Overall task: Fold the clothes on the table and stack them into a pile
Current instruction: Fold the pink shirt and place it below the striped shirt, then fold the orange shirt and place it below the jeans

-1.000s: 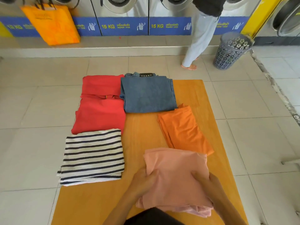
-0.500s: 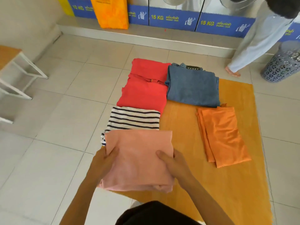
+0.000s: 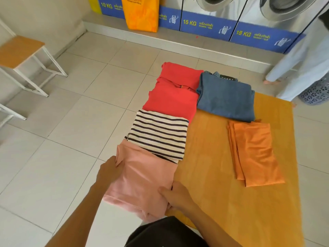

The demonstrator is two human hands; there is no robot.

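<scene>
**Setting the pink garment down square at the table's left edge**

The orange-brown table fills the lower right of the frame, and five folded pieces lie on it. Largest is the red garment in the upper middle, its left side hanging past the table edge, with the blue garment touching it on the right. Below the blue one, apart from the others, lies the orange cloth. The striped top sits just below the red one and overlaps its lower edge.

The folded pink garment is in the lower middle of the frame, its far edge tucked under the near edge of the striped top. The left hand pinches its upper left corner; the right hand has closed fingers gripping its right edge, thumb on top.

From where I stand, this looks like the placing step, and much of the pink piece overhangs the table's left edge. To do it well, I would shift it rightward onto the wood before letting go, keep both grips until the layers lie flat, then smooth the slack fold near the bottom. Nothing is stacked yet; laying pink on the striped top, edges matched, would start a pile.
</scene>
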